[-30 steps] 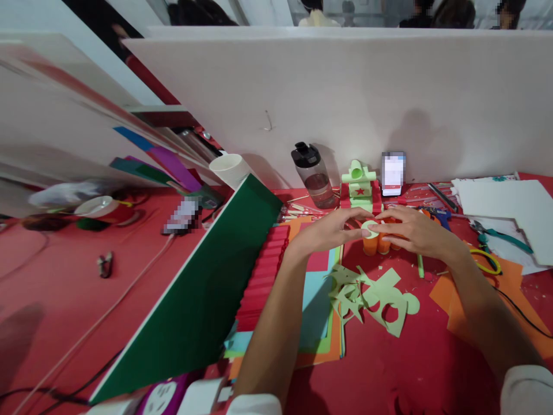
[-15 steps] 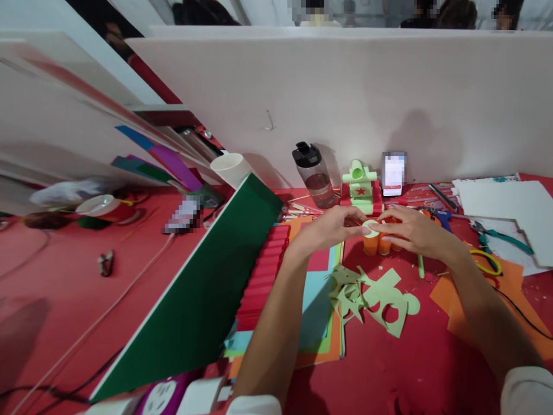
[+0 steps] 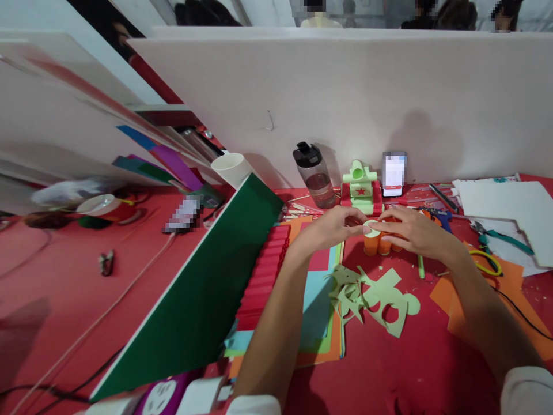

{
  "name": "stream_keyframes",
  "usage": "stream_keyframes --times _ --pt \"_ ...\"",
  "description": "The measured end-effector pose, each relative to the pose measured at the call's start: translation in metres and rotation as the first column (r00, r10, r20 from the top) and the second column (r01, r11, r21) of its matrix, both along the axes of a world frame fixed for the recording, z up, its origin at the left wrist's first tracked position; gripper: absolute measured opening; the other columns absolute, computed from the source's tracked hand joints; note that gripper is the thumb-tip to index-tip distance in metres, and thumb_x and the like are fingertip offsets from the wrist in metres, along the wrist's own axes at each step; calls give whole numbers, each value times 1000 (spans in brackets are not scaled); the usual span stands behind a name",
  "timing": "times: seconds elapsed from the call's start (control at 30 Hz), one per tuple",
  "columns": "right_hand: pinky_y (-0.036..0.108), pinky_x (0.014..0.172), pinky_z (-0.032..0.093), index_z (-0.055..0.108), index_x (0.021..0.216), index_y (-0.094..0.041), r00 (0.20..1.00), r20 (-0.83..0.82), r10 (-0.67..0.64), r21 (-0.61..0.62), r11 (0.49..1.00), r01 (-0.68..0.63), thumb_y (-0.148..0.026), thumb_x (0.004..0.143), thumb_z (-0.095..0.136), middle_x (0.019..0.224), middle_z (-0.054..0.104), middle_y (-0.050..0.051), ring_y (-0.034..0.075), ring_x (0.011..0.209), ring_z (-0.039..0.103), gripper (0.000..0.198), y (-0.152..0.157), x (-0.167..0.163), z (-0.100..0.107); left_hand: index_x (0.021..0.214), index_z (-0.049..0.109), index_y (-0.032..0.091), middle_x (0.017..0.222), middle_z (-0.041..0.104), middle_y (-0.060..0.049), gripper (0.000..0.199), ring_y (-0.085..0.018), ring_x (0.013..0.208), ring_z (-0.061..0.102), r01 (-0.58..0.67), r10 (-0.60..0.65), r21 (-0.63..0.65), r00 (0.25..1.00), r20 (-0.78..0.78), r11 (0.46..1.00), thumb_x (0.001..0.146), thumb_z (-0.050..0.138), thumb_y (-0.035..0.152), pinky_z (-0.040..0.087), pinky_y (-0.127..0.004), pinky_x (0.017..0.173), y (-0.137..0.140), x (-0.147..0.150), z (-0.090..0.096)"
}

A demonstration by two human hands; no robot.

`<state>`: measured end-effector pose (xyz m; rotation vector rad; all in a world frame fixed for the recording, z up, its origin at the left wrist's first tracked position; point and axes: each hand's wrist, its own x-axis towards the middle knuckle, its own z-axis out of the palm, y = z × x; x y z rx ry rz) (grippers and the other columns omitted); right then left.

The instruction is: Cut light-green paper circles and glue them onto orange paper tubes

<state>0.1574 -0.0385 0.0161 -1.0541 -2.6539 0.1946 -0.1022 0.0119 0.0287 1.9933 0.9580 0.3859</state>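
A small orange paper tube [image 3: 370, 246] stands upright on the red table with a pale green paper disc [image 3: 371, 229] on its top. My left hand [image 3: 330, 227] is at the disc's left edge, its fingers bent and closed in a pinch there. From the right, my right hand [image 3: 410, 230] has its fingertips on the disc's edge, its lower fingers reaching over neighbouring orange tubes [image 3: 384, 246], which it partly hides. Nearer me lie pale green paper offcuts [image 3: 380, 294] with round holes cut in them.
A green board [image 3: 190, 300] leans left beside folded red paper [image 3: 263, 276] and coloured sheets [image 3: 315, 305]. Behind stand a water bottle [image 3: 317, 178], a green paper model [image 3: 360, 187] and a phone [image 3: 393, 173]. Pliers [image 3: 505, 239] and orange paper [image 3: 466, 305] lie right.
Both hands stay at the disc and tube with barely any visible movement. The whole view has shifted very slightly.
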Motion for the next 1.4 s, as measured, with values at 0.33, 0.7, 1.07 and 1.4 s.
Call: stream_keyframes --times 0.33,0.7,1.07,1.4 --pt "51 105 55 68 145 -29 999 -50 2 -17 1000 -3 -28 109 57 133 71 11 29 120 67 38 0 1 0 95 73 19 94 74 -5 42 -20 85 64 -4 4 43 1000 -10 999 94 64 60 49 -33 76 1 2 -1" --pt "56 115 50 52 161 -32 992 -46 -114 -67 992 110 -33 100 71 151 66 11 34 137 62 63 -8 17 18 125 69 20 131 74 -10 46 -26 115 71 -9 8 84 1000 15 996 98 62 57 56 -39 98 -4 -3 2" --pt "53 118 49 53 159 -28 971 -54 -234 -182 958 220 -29 100 70 156 64 12 33 140 63 62 -3 25 10 159 47 25 165 52 -13 72 -34 149 53 140 -114 335 989 -95 932 95 74 45 45 -52 122 -13 19 -10" --pt "51 112 53 57 155 -33 968 -109 -227 -158 965 209 -29 99 70 147 69 9 32 134 66 58 5 11 -8 146 59 18 144 69 -14 52 -34 138 59 102 38 591 975 -220 800 97 70 30 44 -55 120 -9 21 -17"
